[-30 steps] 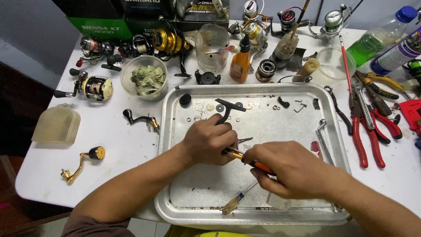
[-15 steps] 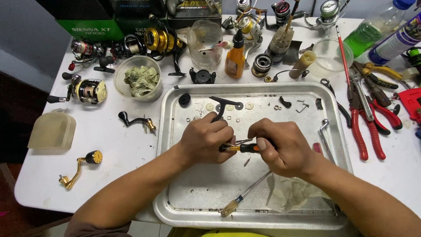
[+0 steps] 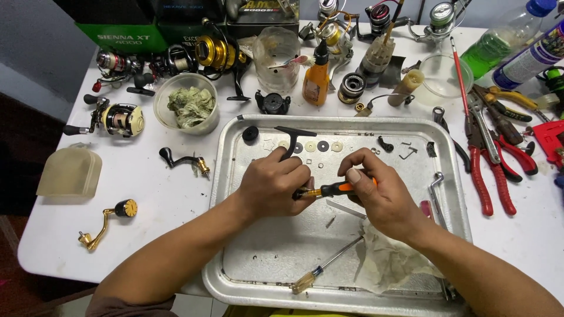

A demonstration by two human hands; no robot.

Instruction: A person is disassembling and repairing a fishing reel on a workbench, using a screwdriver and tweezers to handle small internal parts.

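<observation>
Head view: nearest, a second screwdriver [image 3: 329, 267] lies in the metal tray [image 3: 452, 199], below both hands. Right hand [image 3: 379, 191] is closed around an orange-handled screwdriver [image 3: 335, 189], held level. Its tip meets the left hand [image 3: 273, 188], fingers curled over a hidden part. Beyond lie washers [image 3: 322, 146].

White tabletop [image 3: 147, 194], evenly lit, soft shadows only. Pale grey wall [image 3: 35, 53] at far left, dark floor [image 3: 17, 194] below it at left. Dark and green boxes [image 3: 123, 32] line the tabletop's far edge.
</observation>
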